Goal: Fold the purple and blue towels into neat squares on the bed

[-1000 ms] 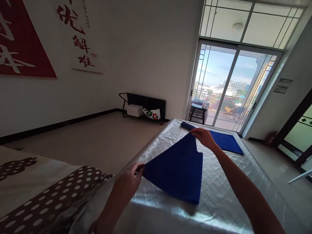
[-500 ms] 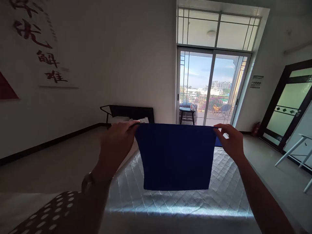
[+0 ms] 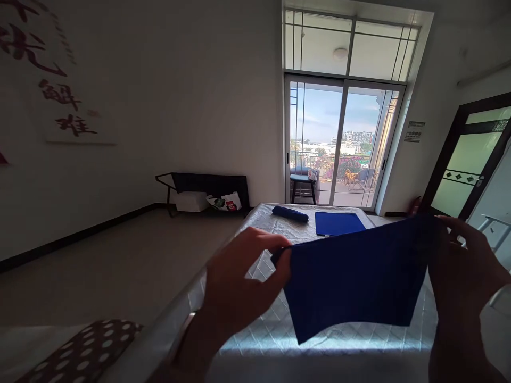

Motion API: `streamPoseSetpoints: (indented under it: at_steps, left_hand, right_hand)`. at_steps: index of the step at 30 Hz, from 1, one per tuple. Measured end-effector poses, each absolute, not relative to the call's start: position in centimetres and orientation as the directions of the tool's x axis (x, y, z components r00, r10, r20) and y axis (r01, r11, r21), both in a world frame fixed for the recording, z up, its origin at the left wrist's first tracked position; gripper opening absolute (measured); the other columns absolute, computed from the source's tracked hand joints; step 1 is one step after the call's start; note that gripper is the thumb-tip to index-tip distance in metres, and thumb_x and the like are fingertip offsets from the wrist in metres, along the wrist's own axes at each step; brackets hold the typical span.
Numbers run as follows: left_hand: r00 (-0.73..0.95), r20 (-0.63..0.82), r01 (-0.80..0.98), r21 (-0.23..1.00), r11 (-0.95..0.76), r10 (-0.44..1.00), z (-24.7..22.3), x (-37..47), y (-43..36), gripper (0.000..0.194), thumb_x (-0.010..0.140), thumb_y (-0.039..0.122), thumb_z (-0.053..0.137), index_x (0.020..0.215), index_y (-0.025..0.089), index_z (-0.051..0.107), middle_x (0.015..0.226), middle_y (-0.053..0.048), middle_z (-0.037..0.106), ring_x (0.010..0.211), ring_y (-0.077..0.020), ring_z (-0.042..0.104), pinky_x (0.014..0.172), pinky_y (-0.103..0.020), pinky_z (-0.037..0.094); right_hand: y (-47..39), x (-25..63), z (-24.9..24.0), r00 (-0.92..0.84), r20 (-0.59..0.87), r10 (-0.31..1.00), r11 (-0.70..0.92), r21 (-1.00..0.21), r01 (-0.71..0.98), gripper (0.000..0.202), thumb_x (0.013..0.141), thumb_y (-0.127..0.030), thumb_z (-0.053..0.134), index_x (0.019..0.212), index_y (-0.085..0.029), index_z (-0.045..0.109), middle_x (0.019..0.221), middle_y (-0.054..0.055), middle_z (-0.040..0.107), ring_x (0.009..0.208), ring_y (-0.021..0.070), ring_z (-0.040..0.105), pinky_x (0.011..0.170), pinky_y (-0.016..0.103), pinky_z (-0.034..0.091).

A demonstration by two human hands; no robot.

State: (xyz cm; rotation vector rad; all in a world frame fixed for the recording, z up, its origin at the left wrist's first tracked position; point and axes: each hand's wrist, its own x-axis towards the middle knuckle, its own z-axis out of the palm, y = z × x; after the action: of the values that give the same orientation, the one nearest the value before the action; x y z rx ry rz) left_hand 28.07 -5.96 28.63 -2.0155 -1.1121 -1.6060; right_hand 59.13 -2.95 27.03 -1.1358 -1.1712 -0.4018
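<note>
A dark blue cloth (image 3: pixel 355 282) hangs in the air between my two hands, above the table. My left hand (image 3: pixel 251 271) pinches its upper left corner between thumb and fingers. At the upper right corner, higher up, my right hand (image 3: pixel 467 255) grips the cloth; its fingertips are partly dark and hard to make out. The cloth's top edge slants up to the right, and its lower edge hangs free. Beyond it, on the silver quilted cover (image 3: pixel 255 303), lie a rolled dark blue cloth (image 3: pixel 290 214) and a flat, folded blue cloth (image 3: pixel 339 223).
A black bench (image 3: pixel 209 183) with a white box (image 3: pixel 190 201) and a printed bag (image 3: pixel 225 202) stands by the wall. Sliding glass doors (image 3: pixel 315 133) are at the back. A polka-dot fabric (image 3: pixel 80 354) lies at lower left. A pale stool (image 3: pixel 493 226) stands at right.
Both hands have moved right with the cloth. My left hand is lower, so the cloth now tilts. The rolled cloth and more of the folded one have come into sight behind it.
</note>
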Motion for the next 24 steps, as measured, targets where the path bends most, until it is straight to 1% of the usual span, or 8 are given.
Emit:
streamPoseSetpoints:
  at_steps: [2,4,7,11,15,17,20,24]
  left_hand:
    - [0.127,0.937,0.622,0.181,-0.762,0.327,28.6,30.3,-6.4,0.01,0.086,0.019,0.06,0.078,0.023,0.066,0.068,0.005,0.067,0.064,-0.0101,0.063,0.063,-0.022,0.053]
    - [0.154,0.932,0.512,0.208,-0.834,0.327,28.2,31.9,-6.3,0.011,0.084,0.012,0.06,0.082,0.022,0.065,0.066,0.006,0.065,0.062,-0.0087,0.062,0.061,-0.02,0.052]
    - [0.153,0.905,0.437,0.299,-0.848,0.397,26.5,32.8,-5.3,0.014,0.085,0.011,0.06,0.092,0.021,0.066,0.068,0.005,0.065,0.062,-0.0082,0.06,0.064,-0.02,0.052]
    - [0.137,0.814,0.444,0.459,-0.769,0.564,22.2,31.3,-2.5,0.016,0.088,0.017,0.057,0.094,0.023,0.07,0.075,0.002,0.069,0.065,-0.01,0.062,0.065,-0.021,0.052]
    - [0.039,0.587,0.59,0.64,-0.492,0.809,15.7,27.2,0.5,0.018,0.086,0.025,0.055,0.087,0.023,0.073,0.074,0.0,0.071,0.065,-0.0134,0.063,0.066,-0.024,0.051]
    - [-0.044,0.35,0.682,0.695,-0.227,0.936,12.1,24.7,1.3,0.02,0.084,0.026,0.054,0.088,0.022,0.073,0.074,-0.001,0.073,0.067,-0.0157,0.066,0.067,-0.025,0.05]
    - [-0.121,0.035,0.744,0.665,0.067,0.992,7.3,21.4,1.5,0.024,0.085,0.028,0.051,0.091,0.022,0.074,0.085,-0.003,0.077,0.08,-0.0194,0.071,0.072,-0.026,0.049]
    - [-0.107,-0.049,0.738,0.665,0.112,0.993,3.9,19.0,0.7,0.027,0.086,0.034,0.049,0.091,0.025,0.073,0.096,-0.002,0.079,0.094,-0.0208,0.072,0.08,-0.025,0.048]
  right_hand:
    - [-2.5,59.4,27.7,0.502,0.846,0.181,0.187,-0.531,0.827,0.031,0.097,-0.046,0.049,0.108,-0.029,0.073,0.095,0.007,0.072,0.068,0.0241,0.066,0.07,0.042,0.05]
    - [-0.7,59.6,28.4,0.537,0.822,0.188,0.06,-0.556,0.829,0.032,0.097,-0.043,0.046,0.107,-0.027,0.073,0.104,0.008,0.073,0.074,0.0261,0.067,0.078,0.046,0.05]
    - [4.7,59.2,28.5,0.451,0.816,0.363,0.098,-0.515,0.852,0.035,0.096,-0.037,0.043,0.108,-0.019,0.07,0.107,0.012,0.073,0.091,0.0287,0.068,0.086,0.046,0.049]
    - [13.8,54.5,26.2,0.173,0.743,0.647,0.248,-0.42,0.873,0.032,0.098,-0.026,0.039,0.112,-0.017,0.066,0.113,0.013,0.071,0.101,0.0264,0.067,0.089,0.04,0.049]
    - [18.3,45.7,21.3,-0.183,0.433,0.883,0.354,-0.357,0.864,0.036,0.098,-0.013,0.036,0.125,-0.016,0.06,0.128,0.016,0.065,0.11,0.0248,0.065,0.093,0.036,0.048]
    - [18.0,42.1,18.2,-0.312,0.357,0.881,0.434,-0.342,0.833,0.036,0.096,-0.012,0.045,0.127,-0.023,0.06,0.128,0.01,0.066,0.11,0.021,0.066,0.092,0.03,0.049]
    - [15.5,40.0,13.5,-0.447,0.264,0.855,0.514,-0.318,0.796,0.036,0.091,-0.016,0.057,0.124,-0.027,0.063,0.123,0.005,0.068,0.103,0.0194,0.068,0.085,0.026,0.051]
    - [10.9,44.1,7.9,-0.548,0.141,0.825,0.566,-0.227,0.793,0.027,0.087,-0.017,0.061,0.111,-0.024,0.071,0.121,0.008,0.069,0.109,0.0261,0.064,0.091,0.035,0.051]
